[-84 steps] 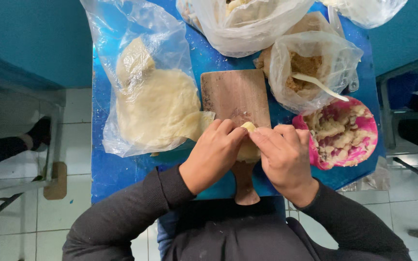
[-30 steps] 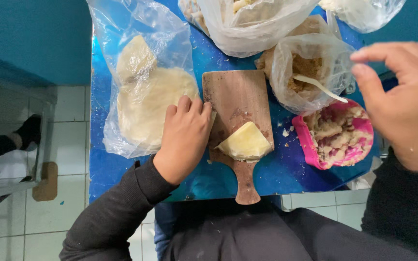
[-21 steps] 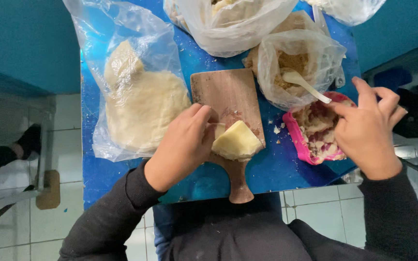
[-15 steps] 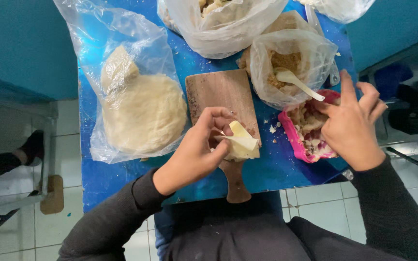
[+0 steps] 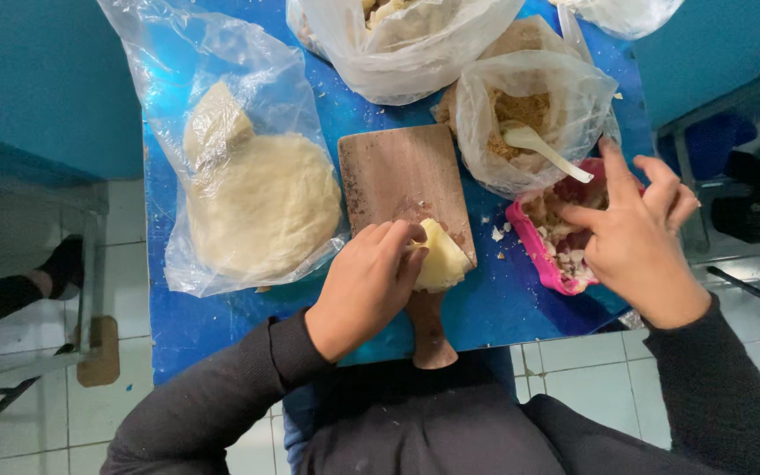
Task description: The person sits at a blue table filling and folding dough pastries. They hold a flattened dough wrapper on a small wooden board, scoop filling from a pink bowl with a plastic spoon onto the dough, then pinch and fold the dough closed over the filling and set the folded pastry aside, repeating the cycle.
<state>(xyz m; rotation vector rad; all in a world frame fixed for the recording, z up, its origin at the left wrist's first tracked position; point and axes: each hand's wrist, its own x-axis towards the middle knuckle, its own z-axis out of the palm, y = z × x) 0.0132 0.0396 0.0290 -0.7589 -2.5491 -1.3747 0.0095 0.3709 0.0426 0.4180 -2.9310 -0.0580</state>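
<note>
My left hand [image 5: 367, 286] holds a flattened pale dough piece [image 5: 440, 255] at the near end of a wooden cutting board [image 5: 400, 180], its fingers curled under the dough's edge. My right hand [image 5: 639, 242] reaches into a pink bowl [image 5: 531, 255] of chopped filling on the right, fingertips pinched in the filling and the other fingers spread. Both sleeves are dark.
A blue table [image 5: 521, 308] carries a clear bag with a large dough mass [image 5: 257, 202] on the left, a bag of brown crumbs with a white spoon [image 5: 543, 149] behind the bowl, and more bags [image 5: 398, 40] at the far edge. Tiled floor lies around.
My right hand came down from the air into the pink bowl. My left hand went from resting flat on the board to lifting the dough piece at its edge.
</note>
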